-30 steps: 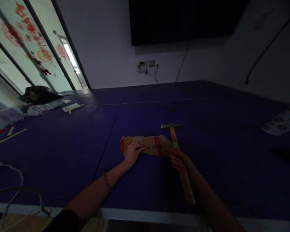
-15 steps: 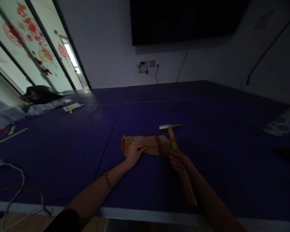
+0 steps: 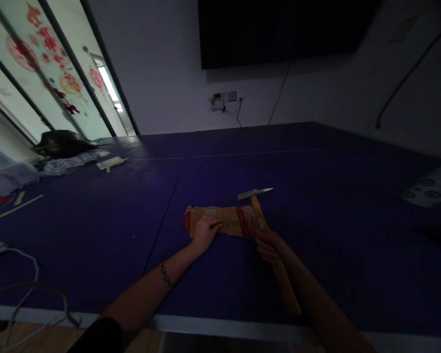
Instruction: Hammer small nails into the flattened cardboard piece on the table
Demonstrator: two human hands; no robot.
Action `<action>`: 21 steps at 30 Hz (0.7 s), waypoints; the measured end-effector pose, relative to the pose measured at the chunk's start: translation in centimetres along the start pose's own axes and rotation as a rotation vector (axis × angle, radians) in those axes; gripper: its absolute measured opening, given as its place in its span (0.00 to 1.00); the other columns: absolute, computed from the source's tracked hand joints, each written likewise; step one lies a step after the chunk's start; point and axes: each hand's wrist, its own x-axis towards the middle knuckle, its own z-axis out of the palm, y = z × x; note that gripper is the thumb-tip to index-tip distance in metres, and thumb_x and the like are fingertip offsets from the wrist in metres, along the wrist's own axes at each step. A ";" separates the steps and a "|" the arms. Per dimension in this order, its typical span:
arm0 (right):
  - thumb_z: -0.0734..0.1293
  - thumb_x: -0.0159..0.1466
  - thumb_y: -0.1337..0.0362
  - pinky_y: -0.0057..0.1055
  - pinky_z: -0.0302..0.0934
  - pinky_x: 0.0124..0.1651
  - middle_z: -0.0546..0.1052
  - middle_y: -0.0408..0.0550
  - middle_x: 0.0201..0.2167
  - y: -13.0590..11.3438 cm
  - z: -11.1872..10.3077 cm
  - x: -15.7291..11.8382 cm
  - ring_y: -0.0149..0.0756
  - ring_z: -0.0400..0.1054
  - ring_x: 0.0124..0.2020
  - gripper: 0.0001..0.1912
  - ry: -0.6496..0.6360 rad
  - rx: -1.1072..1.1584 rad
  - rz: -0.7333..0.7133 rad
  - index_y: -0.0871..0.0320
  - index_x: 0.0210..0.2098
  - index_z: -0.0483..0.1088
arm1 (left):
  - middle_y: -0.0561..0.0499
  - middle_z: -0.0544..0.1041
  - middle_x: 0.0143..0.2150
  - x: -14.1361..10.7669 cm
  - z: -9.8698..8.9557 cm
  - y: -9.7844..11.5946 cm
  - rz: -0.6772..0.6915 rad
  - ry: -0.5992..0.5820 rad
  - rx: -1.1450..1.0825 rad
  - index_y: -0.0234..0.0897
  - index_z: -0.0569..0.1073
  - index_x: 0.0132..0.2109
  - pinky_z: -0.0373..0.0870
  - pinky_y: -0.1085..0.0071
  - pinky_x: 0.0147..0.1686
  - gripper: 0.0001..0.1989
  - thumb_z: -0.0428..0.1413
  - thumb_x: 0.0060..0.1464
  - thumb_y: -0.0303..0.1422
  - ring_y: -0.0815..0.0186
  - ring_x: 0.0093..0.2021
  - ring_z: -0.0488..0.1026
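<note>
A torn strip of brown cardboard (image 3: 235, 215) with red bands lies on the blue table. On its left part rests my left hand (image 3: 206, 231), thumb and fingertips pinched together; whatever is between them is too small to make out. My right hand (image 3: 271, 246) is wrapped round the wooden handle of a hammer (image 3: 259, 212), just past the cardboard's right end. The metal head of the hammer is above and to the right of the cardboard, and the handle slants down toward the front edge.
A thin metal rod (image 3: 139, 232) lies left of the cardboard. White cables (image 3: 35, 267) trail over the front left edge. At the back left are a black bag (image 3: 61, 143) and a small white packet (image 3: 112, 163). A patterned item (image 3: 428, 189) sits at the right.
The hammer head has shifted slightly left and tilted, along with a small movement of my right hand. My left hand and the cardboard have stayed in place.
</note>
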 end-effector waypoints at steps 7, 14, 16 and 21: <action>0.69 0.45 0.50 0.16 0.43 0.04 0.52 0.27 0.04 0.1 0.9 -0.2 0.17 0.39 0.04 0.22 0.157 -0.080 -0.026 0.56 0.19 0.53 | 0.49 0.76 0.31 0.0 0.2 -0.2 -0.037 0.053 0.028 0.36 0.76 0.28 0.65 0.69 0.38 0.04 0.57 0.46 0.30 0.65 0.36 0.70; 0.68 0.43 0.47 0.19 0.46 0.03 0.53 0.29 0.05 -0.9 3.8 -1.1 0.19 0.43 0.03 0.23 0.275 -0.262 -0.046 0.57 0.17 0.54 | 0.50 0.75 0.29 0.5 0.5 -0.6 -0.051 0.031 -0.006 0.35 0.76 0.26 0.64 0.69 0.38 0.03 0.58 0.44 0.30 0.65 0.35 0.69; 0.66 0.44 0.45 0.19 0.46 0.04 0.53 0.30 0.04 -0.7 5.6 -1.6 0.19 0.43 0.03 0.24 0.333 -0.325 -0.034 0.57 0.15 0.52 | 0.50 0.75 0.29 0.5 0.6 -0.6 -0.055 0.033 -0.006 0.35 0.75 0.25 0.64 0.69 0.38 0.04 0.58 0.44 0.30 0.65 0.35 0.69; 0.62 0.49 0.49 0.17 0.43 0.05 0.55 0.31 0.05 0.6 10.3 -3.1 0.18 0.45 0.04 0.20 0.456 -0.488 -0.028 0.58 0.16 0.54 | 0.50 0.75 0.28 0.5 0.8 -0.7 -0.053 0.040 -0.031 0.36 0.75 0.26 0.63 0.70 0.37 0.03 0.59 0.43 0.31 0.65 0.34 0.69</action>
